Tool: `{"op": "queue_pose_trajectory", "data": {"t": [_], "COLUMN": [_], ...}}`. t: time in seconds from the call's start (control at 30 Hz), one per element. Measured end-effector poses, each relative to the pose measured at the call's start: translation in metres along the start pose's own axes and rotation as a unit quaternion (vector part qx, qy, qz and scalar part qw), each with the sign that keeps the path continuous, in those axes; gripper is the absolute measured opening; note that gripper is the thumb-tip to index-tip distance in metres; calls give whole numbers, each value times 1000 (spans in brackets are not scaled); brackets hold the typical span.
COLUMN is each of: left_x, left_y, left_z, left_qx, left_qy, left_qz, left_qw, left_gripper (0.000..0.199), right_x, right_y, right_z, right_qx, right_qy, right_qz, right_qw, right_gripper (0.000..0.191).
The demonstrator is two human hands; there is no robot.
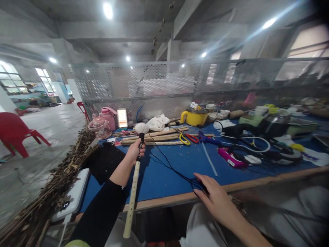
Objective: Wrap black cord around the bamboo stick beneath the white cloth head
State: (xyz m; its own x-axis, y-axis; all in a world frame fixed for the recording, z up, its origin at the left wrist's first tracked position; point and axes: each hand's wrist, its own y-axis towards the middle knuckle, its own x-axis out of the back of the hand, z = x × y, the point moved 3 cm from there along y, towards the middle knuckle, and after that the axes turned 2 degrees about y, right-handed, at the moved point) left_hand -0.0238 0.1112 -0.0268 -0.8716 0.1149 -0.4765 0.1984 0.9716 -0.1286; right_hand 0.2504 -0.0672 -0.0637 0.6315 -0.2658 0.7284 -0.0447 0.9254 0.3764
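Observation:
A pale bamboo flute (132, 199) with a row of finger holes slants from over the table down past its front edge. My left hand (135, 151) is closed round its upper part, where black cord is wound on. At the flute's top end a rounded white bundle (141, 128) shows; whether it is joined to the flute I cannot tell. From there the black cord (169, 164) runs across the blue tabletop (161, 181) to my right hand (214, 195). That hand is closed on the cord near the table's front edge, with a loop hanging between thumb and fingers.
Several bamboo sticks (159, 139) lie behind the flute, with yellow-and-red-handled scissors (189, 139) beside them. A yellow pot (196, 117) stands farther back. Cables and a magenta box (231, 157) lie to the right. A white power bank (73, 195) and dried stalks (59, 178) border the left.

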Motion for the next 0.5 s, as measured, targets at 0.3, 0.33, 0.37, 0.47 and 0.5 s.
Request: {"op": "queue_pose_trajectory", "data": {"t": [0.3,0.33,0.37,0.47,0.5], "left_x": [-2,-3,-3,-6,-7], "left_y": [-4,-4,-4,-6,-7], "left_z": [-5,-5,-5,-5,-5], "left_qx": [-9,-7,-4,2,3], "left_qy": [7,8,9,12,13], "left_qz": [28,30,31,30,29], "left_qw": [1000,1000,999,999,999], "left_gripper": [23,23,23,22,22], "right_x": [-14,-16,-19,-35,-41], "right_y": [-14,-19,-24,-45,-52], "right_z": [22,27,32,49,53], "right_qx": [-41,-76,-114,-215,-232], "right_qy": [117,160,218,432,488], "right_qz": [-41,-18,13,131,165], "right_qw": [992,984,969,866,825], "right_gripper": [23,21,19,20,22]}}
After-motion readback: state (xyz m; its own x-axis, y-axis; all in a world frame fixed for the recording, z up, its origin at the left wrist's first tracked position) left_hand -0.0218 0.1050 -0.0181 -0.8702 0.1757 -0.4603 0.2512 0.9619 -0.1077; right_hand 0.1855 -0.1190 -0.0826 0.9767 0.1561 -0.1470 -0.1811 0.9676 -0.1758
